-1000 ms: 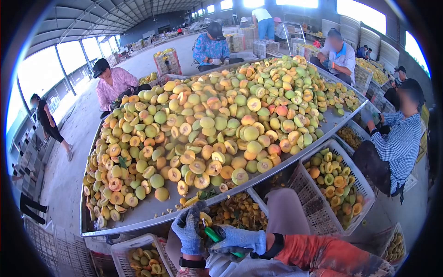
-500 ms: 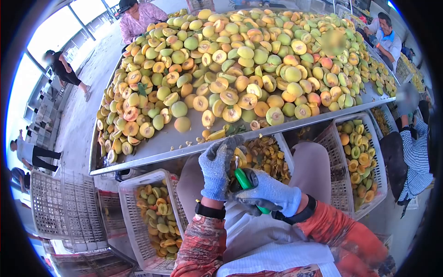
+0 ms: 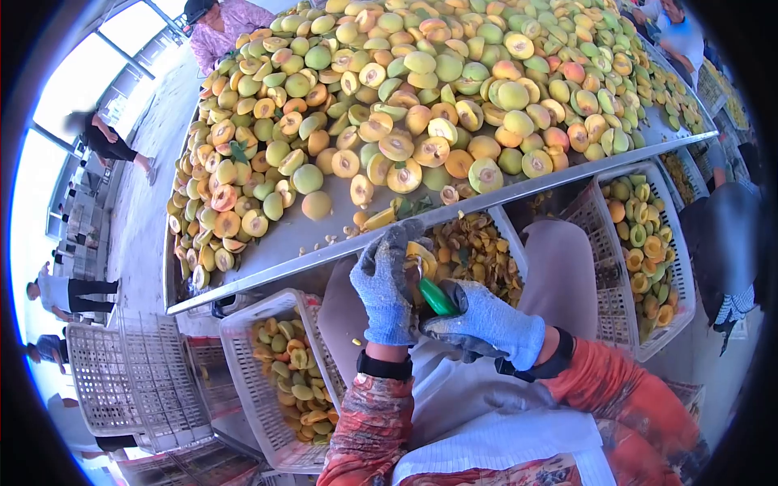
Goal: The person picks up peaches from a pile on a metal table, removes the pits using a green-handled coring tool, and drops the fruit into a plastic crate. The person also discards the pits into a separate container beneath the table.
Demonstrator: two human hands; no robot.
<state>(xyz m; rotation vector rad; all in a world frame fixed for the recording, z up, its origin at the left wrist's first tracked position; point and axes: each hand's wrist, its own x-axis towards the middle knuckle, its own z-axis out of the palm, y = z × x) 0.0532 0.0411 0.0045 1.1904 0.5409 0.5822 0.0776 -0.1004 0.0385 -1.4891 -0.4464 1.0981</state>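
Note:
My left hand [image 3: 387, 283], in a grey-blue glove, is closed around a piece of fruit [image 3: 420, 257], partly hidden by the fingers, at the table's front edge. My right hand [image 3: 486, 322], gloved too, is wrapped round a green-handled tool [image 3: 438, 298], whose tip meets the fruit. Beyond both hands a metal table [image 3: 267, 263] bears a heap of halved and whole yellow-green fruit [image 3: 421, 105]. Below its edge, between my knees, a crate [image 3: 509, 243] holds small fruit scraps [image 3: 478, 259].
White crates of fruit halves stand at left [image 3: 271, 405] and right [image 3: 679, 267]. Empty crates [image 3: 121, 381] are stacked further left. One person [image 3: 231, 28] sits across the table; others stand at far left, and co-workers are at the right.
The view has shifted, so the table edge looks more tilted. The green tool points more toward the fruit in my left hand, and more yellow flesh shows between the fingers.

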